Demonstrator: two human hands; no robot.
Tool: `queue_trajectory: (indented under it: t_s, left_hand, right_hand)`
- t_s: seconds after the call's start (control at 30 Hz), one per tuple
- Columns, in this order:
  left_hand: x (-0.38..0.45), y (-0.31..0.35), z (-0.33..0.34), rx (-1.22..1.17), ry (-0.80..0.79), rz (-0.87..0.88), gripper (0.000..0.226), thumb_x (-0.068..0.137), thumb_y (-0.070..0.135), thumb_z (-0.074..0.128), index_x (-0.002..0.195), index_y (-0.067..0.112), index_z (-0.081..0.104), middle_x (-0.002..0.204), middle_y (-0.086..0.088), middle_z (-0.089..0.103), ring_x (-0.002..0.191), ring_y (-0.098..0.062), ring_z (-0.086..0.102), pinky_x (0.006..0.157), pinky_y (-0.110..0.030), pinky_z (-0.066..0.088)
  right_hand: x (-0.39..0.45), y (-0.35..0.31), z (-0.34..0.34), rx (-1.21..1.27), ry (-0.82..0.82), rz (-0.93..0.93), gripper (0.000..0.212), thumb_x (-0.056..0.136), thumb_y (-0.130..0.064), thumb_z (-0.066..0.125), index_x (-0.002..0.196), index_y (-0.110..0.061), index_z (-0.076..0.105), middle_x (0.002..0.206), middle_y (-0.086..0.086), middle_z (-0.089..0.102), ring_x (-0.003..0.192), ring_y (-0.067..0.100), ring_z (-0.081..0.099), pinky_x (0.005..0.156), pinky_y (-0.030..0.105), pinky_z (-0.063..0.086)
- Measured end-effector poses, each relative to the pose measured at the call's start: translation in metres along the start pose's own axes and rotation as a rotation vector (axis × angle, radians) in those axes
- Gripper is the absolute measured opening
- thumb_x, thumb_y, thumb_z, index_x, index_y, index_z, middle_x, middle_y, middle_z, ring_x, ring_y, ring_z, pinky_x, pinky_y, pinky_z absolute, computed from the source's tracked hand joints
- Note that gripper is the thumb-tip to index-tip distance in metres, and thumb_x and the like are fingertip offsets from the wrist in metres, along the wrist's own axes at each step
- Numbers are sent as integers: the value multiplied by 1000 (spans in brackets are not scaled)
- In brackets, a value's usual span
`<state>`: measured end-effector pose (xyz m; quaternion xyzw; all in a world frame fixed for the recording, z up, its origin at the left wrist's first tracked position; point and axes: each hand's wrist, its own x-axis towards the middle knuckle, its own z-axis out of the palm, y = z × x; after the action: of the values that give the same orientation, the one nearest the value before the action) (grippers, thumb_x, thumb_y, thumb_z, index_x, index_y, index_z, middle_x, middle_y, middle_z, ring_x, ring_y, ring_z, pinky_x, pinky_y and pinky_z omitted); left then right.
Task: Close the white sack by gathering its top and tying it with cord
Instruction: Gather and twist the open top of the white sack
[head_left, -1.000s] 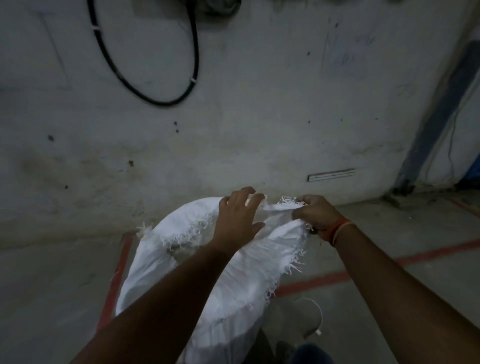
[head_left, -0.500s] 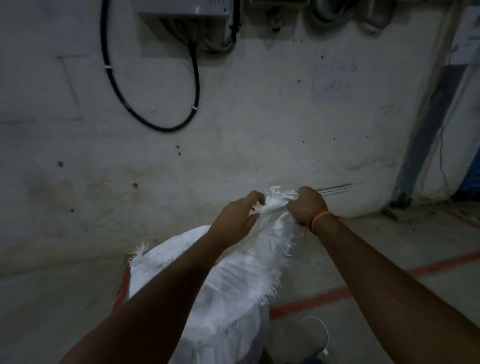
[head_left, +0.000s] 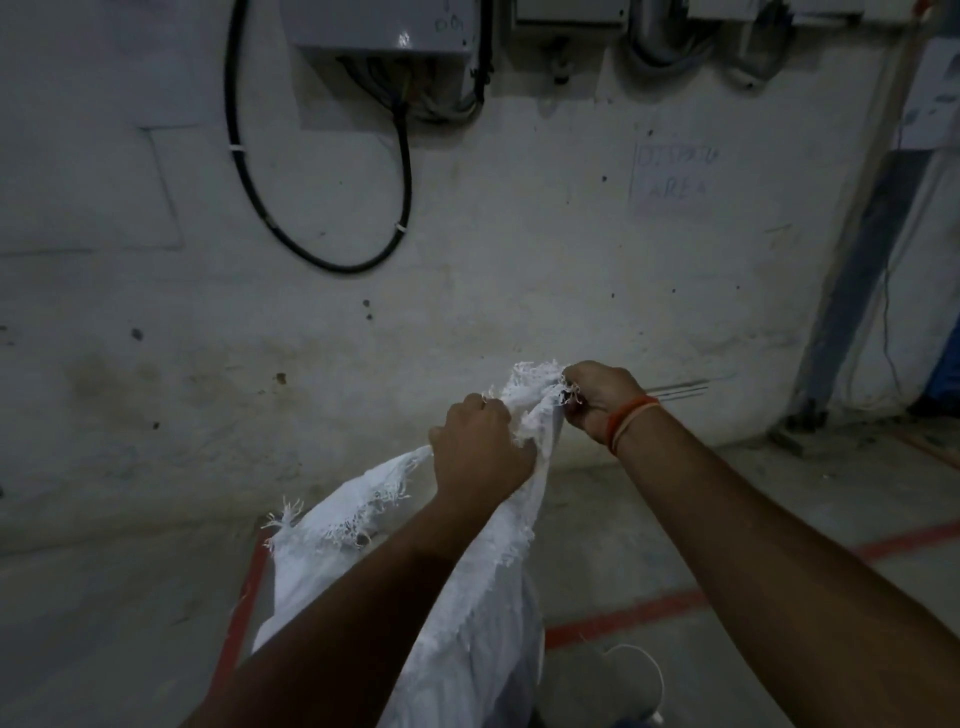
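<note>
Now your left hand (head_left: 480, 452) and right hand (head_left: 597, 397) both clench the white sack (head_left: 467, 623) top at frame centre. The ungathered frayed edge (head_left: 332, 525) trails lower left, nearer your left hand.

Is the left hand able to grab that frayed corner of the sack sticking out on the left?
Probably yes. The left hand grips the sack top now, but nothing lies between it and the frayed corner. It would have to let go first while the right hand holds.
</note>
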<state>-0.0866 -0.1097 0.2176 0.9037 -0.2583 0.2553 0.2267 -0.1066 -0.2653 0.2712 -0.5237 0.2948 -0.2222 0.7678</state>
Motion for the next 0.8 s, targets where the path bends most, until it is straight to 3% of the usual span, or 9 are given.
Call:
queue_trajectory:
  t_s: [0.07,0.17,0.27,0.33,0.43,0.5,0.63,0.7,0.8]
  left_hand:
    - [5,-10,-3,-105,8,-12,28,85,41,60,102,24,75,103,0,70,99,-24,67,88,-39,54]
    - [18,-27,-14,-293,-55,-49,21,88,35,68,99,22,81,98,1,79,91,-18,72,78,-22,48]
    - [30,-40,-25,-421,-100,-108,28,85,35,75,65,16,73,65,-2,71,62,-16,65,61,-23,42]
    - [35,-48,-29,-423,-88,-118,48,84,38,76,50,16,52,49,2,52,46,-11,47,52,-27,32]
    - [39,-55,-27,-428,-67,-121,48,81,39,79,53,9,55,50,-5,53,48,-13,44,50,-28,30]
    - [40,-54,-25,-450,-73,-108,44,81,37,80,57,7,59,50,0,52,48,-10,44,46,-22,28]
    - [40,-43,-23,-465,-173,20,24,82,29,80,70,9,74,67,-3,72,54,-6,57,51,-13,40]
    - [41,-41,-24,-454,-208,85,14,82,27,79,81,12,79,80,-1,78,68,-11,69,67,-23,53]
    - [38,-50,-24,-510,-195,146,19,81,26,81,97,17,75,99,2,77,89,-11,69,83,-27,54]
  right_hand:
    - [-1,-1,-1,-11,-27,-28,19,81,9,55,67,-3,57,65,15,49,51,20,48,39,17,42]
    - [-4,-2,-7,-78,-111,-98,25,80,12,58,60,-3,60,54,12,48,47,19,42,43,18,34]
    - [-9,0,-13,-134,-281,-204,32,80,11,62,55,-9,68,48,5,55,53,19,46,48,21,35]
    - [-12,7,-17,-203,-423,-270,15,80,-2,67,82,-12,77,73,6,66,67,19,55,54,22,38]
    - [-7,34,-22,-236,-568,-340,63,74,-22,79,132,-22,55,117,-8,70,103,5,66,76,20,50]
    - [-7,56,-23,-269,-631,-396,84,71,-20,87,143,-21,44,133,-3,64,120,12,62,96,30,52]
    - [-13,85,-11,-378,-634,-406,55,70,-23,89,120,-21,69,118,0,73,110,17,69,96,40,54]
    - [-9,90,0,-381,-534,-386,45,67,-33,89,108,-24,74,114,0,75,104,16,71,95,40,56]
    - [1,92,12,-247,-402,-402,20,78,-26,82,97,-25,75,112,3,75,101,15,71,95,37,55]
